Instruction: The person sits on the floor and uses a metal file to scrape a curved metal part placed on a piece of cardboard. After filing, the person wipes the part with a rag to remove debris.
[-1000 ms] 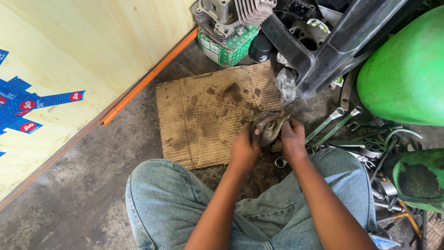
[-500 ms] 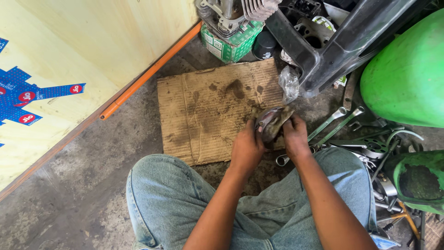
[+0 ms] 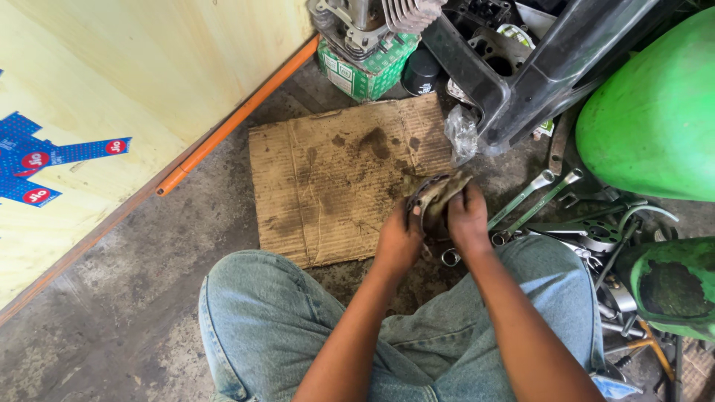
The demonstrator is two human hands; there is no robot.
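Both my hands meet over the near right corner of a stained cardboard sheet (image 3: 335,179) on the floor. My left hand (image 3: 398,240) grips a round, dirty metal part (image 3: 423,201) by its rim. My right hand (image 3: 467,216) presses a grimy rag (image 3: 445,190) onto that part, covering most of it. My knees in blue jeans (image 3: 268,320) fill the bottom of the view.
Several spanners (image 3: 532,195) and loose metal bits lie on the concrete to the right. A green tank (image 3: 655,119) and a green cover (image 3: 670,286) stand at the right edge. A black crate (image 3: 521,74), an engine cylinder on a green box (image 3: 365,52) and an orange pipe (image 3: 238,115) line the back by the yellow wall.
My hands and the metal part have risen slightly and tilted, with the rag shifted over the top of the part. The camera view has drifted a little.
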